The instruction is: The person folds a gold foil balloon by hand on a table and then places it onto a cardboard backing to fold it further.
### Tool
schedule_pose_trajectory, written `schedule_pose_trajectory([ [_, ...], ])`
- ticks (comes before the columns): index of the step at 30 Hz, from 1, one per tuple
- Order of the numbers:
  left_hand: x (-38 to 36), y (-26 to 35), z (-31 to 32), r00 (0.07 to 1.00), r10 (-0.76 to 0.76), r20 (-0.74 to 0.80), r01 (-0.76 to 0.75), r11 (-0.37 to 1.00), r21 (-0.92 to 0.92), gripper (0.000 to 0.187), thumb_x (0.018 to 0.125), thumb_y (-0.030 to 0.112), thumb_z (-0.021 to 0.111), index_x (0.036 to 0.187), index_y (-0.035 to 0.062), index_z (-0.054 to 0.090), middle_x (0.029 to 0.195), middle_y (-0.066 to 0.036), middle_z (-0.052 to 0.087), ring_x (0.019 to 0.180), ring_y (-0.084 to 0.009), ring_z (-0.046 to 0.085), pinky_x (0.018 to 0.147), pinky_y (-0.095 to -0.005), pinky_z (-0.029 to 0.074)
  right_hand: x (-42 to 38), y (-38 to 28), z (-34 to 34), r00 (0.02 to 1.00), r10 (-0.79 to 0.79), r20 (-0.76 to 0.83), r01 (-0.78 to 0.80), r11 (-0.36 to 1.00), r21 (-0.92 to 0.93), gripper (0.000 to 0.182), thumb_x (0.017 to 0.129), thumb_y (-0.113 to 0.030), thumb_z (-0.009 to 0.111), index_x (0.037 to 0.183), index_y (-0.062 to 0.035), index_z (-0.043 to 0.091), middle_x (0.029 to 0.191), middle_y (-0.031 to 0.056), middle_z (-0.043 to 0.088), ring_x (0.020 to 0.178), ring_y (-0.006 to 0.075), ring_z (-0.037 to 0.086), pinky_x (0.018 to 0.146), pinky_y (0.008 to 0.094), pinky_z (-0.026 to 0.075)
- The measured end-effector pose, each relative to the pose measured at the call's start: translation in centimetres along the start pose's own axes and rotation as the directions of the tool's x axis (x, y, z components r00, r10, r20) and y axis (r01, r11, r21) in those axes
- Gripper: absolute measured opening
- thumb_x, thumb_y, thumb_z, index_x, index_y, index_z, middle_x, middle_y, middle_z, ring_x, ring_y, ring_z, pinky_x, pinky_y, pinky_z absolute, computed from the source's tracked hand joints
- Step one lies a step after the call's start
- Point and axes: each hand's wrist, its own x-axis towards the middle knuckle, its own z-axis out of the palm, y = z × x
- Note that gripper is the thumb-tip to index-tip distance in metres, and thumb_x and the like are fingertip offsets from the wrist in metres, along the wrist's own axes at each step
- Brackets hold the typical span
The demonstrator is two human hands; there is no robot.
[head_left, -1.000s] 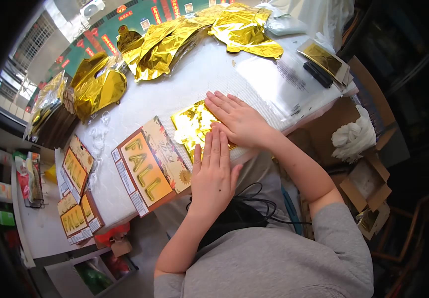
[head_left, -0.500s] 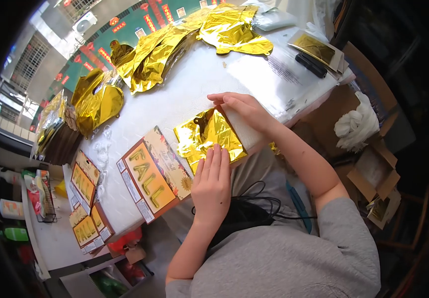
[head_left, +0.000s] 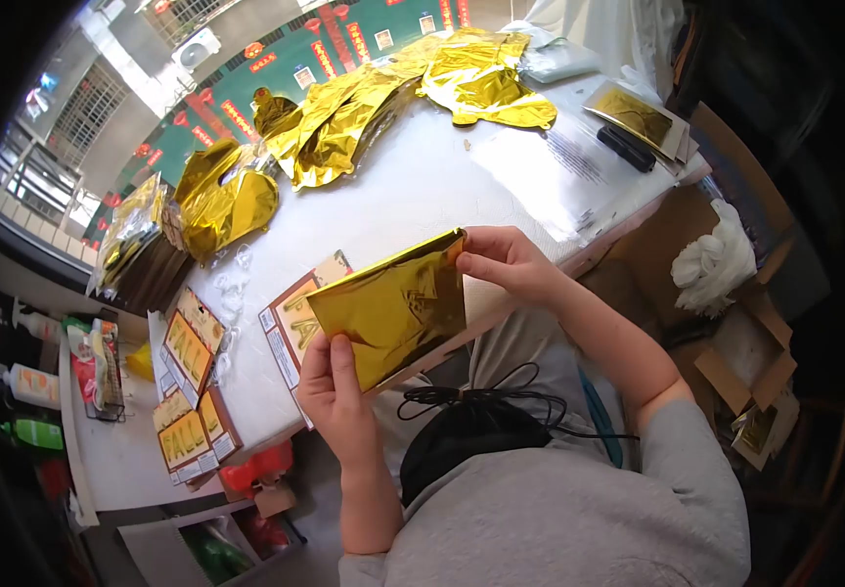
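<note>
A folded gold foil balloon (head_left: 393, 313) is held up and tilted above the table's near edge. My left hand (head_left: 337, 391) pinches its lower left corner, thumb on the near face. At its upper right corner, my right hand (head_left: 501, 259) grips it between thumb and fingers. Partly hidden behind the foil lies a printed FALL card (head_left: 290, 311). More FALL cards, one upper (head_left: 188, 344) and one lower (head_left: 186, 442), rest farther left.
Unfolded gold foil balloons (head_left: 486, 83) spread along the far side of the white-covered table (head_left: 383, 210). A stack of packets (head_left: 139, 249) stands at the left. A black marker (head_left: 626, 149) lies at the right, above open cardboard boxes (head_left: 735, 362). White string (head_left: 230, 293) trails near the cards.
The folded foil has been lifted off the table and tilted. Both hands have gone from lying flat on and beside it to gripping its opposite ends. The camera view has shifted slightly.
</note>
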Motion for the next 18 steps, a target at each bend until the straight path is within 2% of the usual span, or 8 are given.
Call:
schedule_pose_trajectory([
  [1,0.3,-0.1,-0.6,0.998,-0.068,0.017,0.069,0.991,-0.116,0.024,0.108,0.007,0.059,0.126,-0.0053,0.068,0.113,-0.007,0.074,0.100,-0.0073,0.066,0.088,-0.0233,0.053,-0.1,-0.5,0.9,1.000,0.008,0.021,-0.008,1.000,-0.001,0.023,0.107,-0.013,0.062,0.122,0.0026,0.071,0.114,0.0057,0.073,0.111,0.0112,0.065,0.101,0.0297,0.051],
  [2,0.4,-0.1,-1.1,0.990,-0.133,0.043,0.139,0.964,-0.228,0.025,0.109,0.010,0.059,0.128,-0.0044,0.068,0.114,-0.006,0.073,0.101,-0.0077,0.066,0.087,-0.0229,0.053,-0.3,-1.1,1.9,0.999,0.013,-0.042,-0.014,0.999,-0.034,0.023,0.108,-0.015,0.062,0.119,0.0030,0.070,0.106,0.0034,0.073,0.102,0.0084,0.065,0.093,0.0273,0.053],
  [4,0.4,0.0,-1.2,0.978,-0.206,0.019,0.203,0.940,-0.275,0.027,0.109,0.011,0.058,0.130,-0.0040,0.066,0.117,-0.006,0.073,0.103,-0.0088,0.067,0.088,-0.0232,0.054,-0.6,-1.5,3.9,0.985,-0.020,-0.171,-0.005,0.990,-0.142,0.022,0.109,-0.018,0.062,0.109,0.0028,0.069,0.090,-0.0011,0.070,0.082,0.0039,0.061,0.074,0.0228,0.052],
  [6,0.2,-0.2,-1.6,0.956,-0.294,0.020,0.282,0.896,-0.343,0.033,0.109,0.013,0.058,0.137,-0.0031,0.061,0.122,-0.007,0.072,0.105,-0.0114,0.069,0.089,-0.0251,0.055,-1.2,-1.7,5.0,0.982,0.004,-0.187,-0.036,0.985,-0.169,0.022,0.109,-0.016,0.060,0.107,0.0031,0.069,0.092,-0.0006,0.069,0.084,0.0045,0.062,0.077,0.0232,0.052],
  [11,-0.9,-0.6,-1.6,0.971,-0.231,-0.059,0.199,0.920,-0.336,0.033,0.109,0.012,0.057,0.138,-0.0024,0.060,0.122,-0.009,0.072,0.106,-0.0120,0.069,0.090,-0.0254,0.055,-2.2,-1.0,6.7,0.962,0.001,-0.272,-0.082,0.955,-0.285,0.023,0.110,-0.016,0.057,0.106,0.0038,0.068,0.090,-0.0003,0.067,0.084,0.0053,0.062,0.080,0.0239,0.052],
  [16,-1.6,-1.0,-1.6,0.977,-0.202,-0.065,0.167,0.921,-0.352,0.034,0.108,0.012,0.058,0.139,-0.0025,0.059,0.123,-0.010,0.072,0.108,-0.0128,0.069,0.094,-0.0264,0.054,-2.3,-1.1,8.3,0.955,0.070,-0.287,-0.147,0.955,-0.257,0.030,0.109,-0.019,0.062,0.128,0.0038,0.063,0.111,0.0042,0.070,0.102,0.0061,0.063,0.088,0.0239,0.052],
  [17,-1.6,-1.4,-1.7,0.977,-0.200,-0.066,0.164,0.918,-0.362,0.035,0.108,0.013,0.059,0.139,-0.0024,0.059,0.123,-0.010,0.072,0.109,-0.0129,0.069,0.096,-0.0268,0.054,-2.3,-1.0,8.6,0.956,0.088,-0.279,-0.140,0.975,-0.173,0.034,0.108,-0.018,0.063,0.133,0.0038,0.060,0.117,0.0056,0.070,0.108,0.0091,0.063,0.100,0.0273,0.049],
  [18,-1.7,-1.4,-1.7,0.977,-0.201,-0.071,0.162,0.917,-0.365,0.035,0.108,0.013,0.059,0.139,-0.0024,0.059,0.123,-0.010,0.072,0.109,-0.0129,0.069,0.096,-0.0268,0.054,-2.3,-1.0,8.6,0.957,0.091,-0.275,-0.143,0.974,-0.175,0.034,0.108,-0.018,0.063,0.133,0.0038,0.060,0.117,0.0056,0.070,0.108,0.0091,0.063,0.100,0.0273,0.049],
])
